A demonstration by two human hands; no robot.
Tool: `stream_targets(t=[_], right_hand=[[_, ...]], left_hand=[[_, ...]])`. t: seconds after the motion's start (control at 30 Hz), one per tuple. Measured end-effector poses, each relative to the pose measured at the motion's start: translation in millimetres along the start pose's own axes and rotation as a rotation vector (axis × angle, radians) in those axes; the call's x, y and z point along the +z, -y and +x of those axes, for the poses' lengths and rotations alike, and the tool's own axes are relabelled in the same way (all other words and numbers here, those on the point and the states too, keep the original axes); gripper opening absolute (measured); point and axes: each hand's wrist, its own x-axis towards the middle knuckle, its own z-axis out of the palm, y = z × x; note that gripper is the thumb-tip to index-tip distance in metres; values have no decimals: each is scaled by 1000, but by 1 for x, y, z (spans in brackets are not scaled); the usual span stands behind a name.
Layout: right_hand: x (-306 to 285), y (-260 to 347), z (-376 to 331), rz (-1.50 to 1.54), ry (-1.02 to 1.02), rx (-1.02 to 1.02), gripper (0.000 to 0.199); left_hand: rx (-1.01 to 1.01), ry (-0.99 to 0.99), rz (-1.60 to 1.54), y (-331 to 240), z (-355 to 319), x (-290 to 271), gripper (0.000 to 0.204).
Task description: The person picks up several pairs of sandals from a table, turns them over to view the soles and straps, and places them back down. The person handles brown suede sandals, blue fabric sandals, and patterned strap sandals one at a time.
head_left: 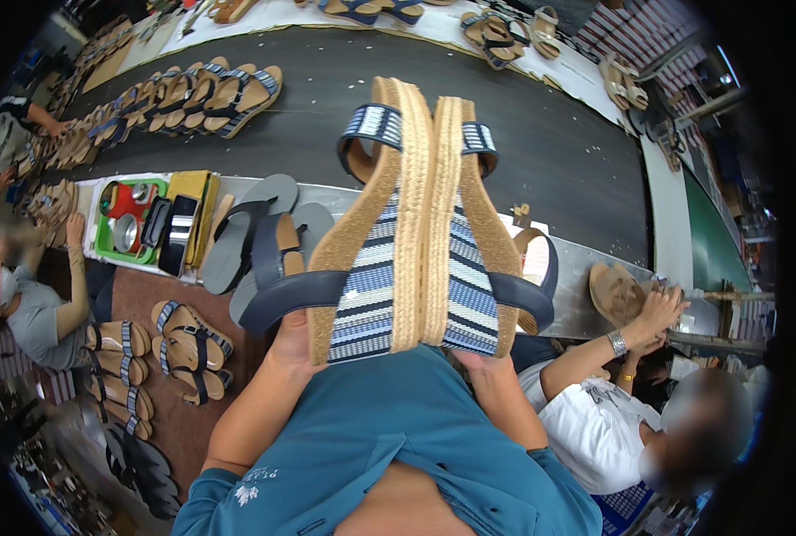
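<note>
Raised in front of my chest is a pair of wedge sandals, held side by side with their rope-trimmed edges together. My left hand (294,345) grips the left wedge sandal (366,299) near its dark navy strap. My right hand (484,364) grips the right wedge sandal (471,299) the same way. Blue, white and navy striped fabric covers both wedges, with braided straw-coloured rope along the edges. The fingers of both hands are mostly hidden behind the sandals. Grey sandals (253,234) lie on the ledge behind the left one.
A dark conveyor belt (326,80) runs across, carrying a row of sandals (183,98) at left. A green tray (130,219) with metal cups stands left. At right a co-worker's hands (657,317) are beside a tan sandal (619,297). Another person (45,308) sits left near more sandals (192,348).
</note>
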Motion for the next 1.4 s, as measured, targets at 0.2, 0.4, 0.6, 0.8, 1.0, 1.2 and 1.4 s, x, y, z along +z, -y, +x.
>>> stream_targets(t=[0.2,0.4,0.6,0.8,1.0,1.2,1.4], right_hand=[[-10,0,-1,68,31,43,54],[-10,0,-3,43,24,26,56],[-8,0,-9,-54,-20,-5,59],[-12,-1,-10,-120,-34,14,62],[-23,3,-2,-155,-90,-24,46],[-57,15,45,-1324,-386,-1,42],[-47,23,44,-2610,-45,-197,59]], left_hand=[[63,-29,84,0,1,2,56],[65,-93,73,2,-1,-4,59],[15,-31,-24,3,-1,-9,59],[-3,6,-9,2,-1,4,61],[37,64,19,-3,1,-2,55],[40,48,13,-13,2,-15,47],[-95,-334,344,-31,-1,-6,38]])
